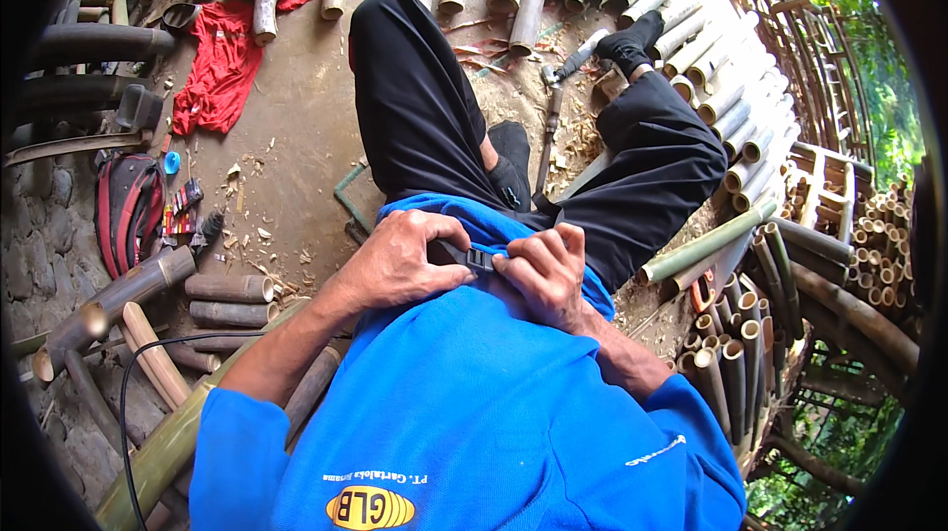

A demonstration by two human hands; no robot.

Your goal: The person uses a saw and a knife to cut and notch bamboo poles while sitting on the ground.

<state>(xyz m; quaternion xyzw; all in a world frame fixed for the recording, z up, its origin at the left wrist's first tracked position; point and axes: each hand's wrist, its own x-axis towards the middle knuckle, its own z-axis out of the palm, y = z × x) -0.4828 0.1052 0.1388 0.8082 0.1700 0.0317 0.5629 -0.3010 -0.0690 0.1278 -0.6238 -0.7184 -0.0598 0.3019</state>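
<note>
At my waist, both hands are on a black plastic buckle (pixel 480 261). My left hand (pixel 403 257) is closed, pinching the buckle's left side between thumb and index finger. From the other side, my right hand (pixel 545 272) closes its curled fingers on the buckle's right end and the dark strap there. Around it the hem of my blue shirt (pixel 464 353) is bunched up, partly covering the strap. Whether the buckle halves are fully joined, I cannot tell. Below the hands, my legs in black trousers (pixel 410 107) are bent and spread on the ground.
Cut bamboo tubes (pixel 726 107) lie in a row along the right. More bamboo (pixel 230 288) lies at the left, near a red and black backpack (pixel 128 215). A red cloth (pixel 219 67) and a wooden mallet (pixel 265 0) lie upper left. A long-handled tool (pixel 550 126) rests between my legs.
</note>
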